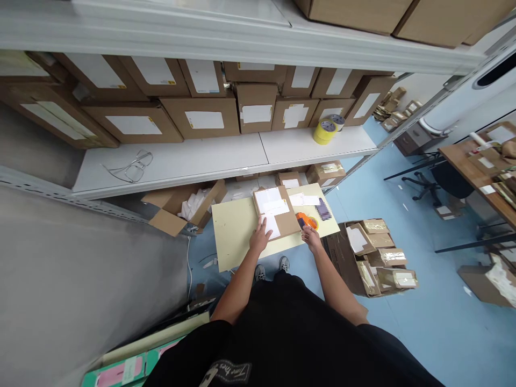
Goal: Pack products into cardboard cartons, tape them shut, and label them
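A flat cardboard box (289, 220) with white paper labels (271, 201) lies on a pale yellow board (234, 231). My left hand (260, 236) rests on its near left part, fingers spread over a white paper. Close to the box's near right corner is my right hand (311, 236), its fingers curled together; what they pinch, if anything, is hidden. Just beyond those fingers lies an orange tape dispenser (305, 218) with a yellow roll. White paper slips (304, 200) and a dark phone-like item, blurred out (323, 209), lie farther back on the board.
A white shelf (226, 156) ahead holds labelled cartons (205, 119), glasses (135, 167) and yellow tape rolls (324, 131). An open carton (171, 215) stands left of the board. On the right, a large carton (342, 255) full of taped parcels sits on the blue floor.
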The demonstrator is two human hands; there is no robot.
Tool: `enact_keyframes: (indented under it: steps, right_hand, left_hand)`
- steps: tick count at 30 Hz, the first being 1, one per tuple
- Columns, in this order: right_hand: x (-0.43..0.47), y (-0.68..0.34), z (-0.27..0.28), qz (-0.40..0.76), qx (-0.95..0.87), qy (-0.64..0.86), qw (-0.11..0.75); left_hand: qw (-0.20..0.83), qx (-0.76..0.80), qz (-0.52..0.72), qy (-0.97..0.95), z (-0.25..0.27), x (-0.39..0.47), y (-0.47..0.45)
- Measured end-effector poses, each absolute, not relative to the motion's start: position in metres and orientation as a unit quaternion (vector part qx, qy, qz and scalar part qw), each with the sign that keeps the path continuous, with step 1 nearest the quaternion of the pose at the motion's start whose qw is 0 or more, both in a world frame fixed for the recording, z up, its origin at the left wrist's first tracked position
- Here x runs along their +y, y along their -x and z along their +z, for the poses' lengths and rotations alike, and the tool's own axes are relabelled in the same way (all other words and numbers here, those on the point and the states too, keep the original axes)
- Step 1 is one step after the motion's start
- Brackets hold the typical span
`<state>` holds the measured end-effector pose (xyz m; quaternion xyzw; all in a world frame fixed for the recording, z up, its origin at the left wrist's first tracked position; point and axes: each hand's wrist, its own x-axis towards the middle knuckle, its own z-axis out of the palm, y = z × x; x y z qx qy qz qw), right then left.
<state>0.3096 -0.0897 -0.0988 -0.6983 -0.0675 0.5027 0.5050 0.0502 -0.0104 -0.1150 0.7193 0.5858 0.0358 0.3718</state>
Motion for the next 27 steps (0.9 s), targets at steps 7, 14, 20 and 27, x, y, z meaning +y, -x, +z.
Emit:
enact_keyframes:
  steps: [7,14,20,27]
  right_hand:
    - [-0.081,-0.313,-0.095,0.49,-0.07,0.721,0.485]
    - [-0.08,-0.315,-0.088,0.483,-0.073,0.716,0.498]
    - [-0.075,-0.308,-0.065,0.532,-0.117,0.62,0.565]
    - [-0.068,-0.3,-0.036,0.601,-0.15,0.478,0.623]
  left_hand:
    - [0.369,0.585,0.04,-0.721,-0.114,-0.011,-0.05]
    - [0.376,0.584,0.037,-0.718,-0.112,-0.011,-0.05]
    - [0.373,0.58,0.043,-0.723,-0.114,-0.012,-0.05]
    - [0.369,0.576,0.033,-0.729,-0.12,-0.01,-0.049]
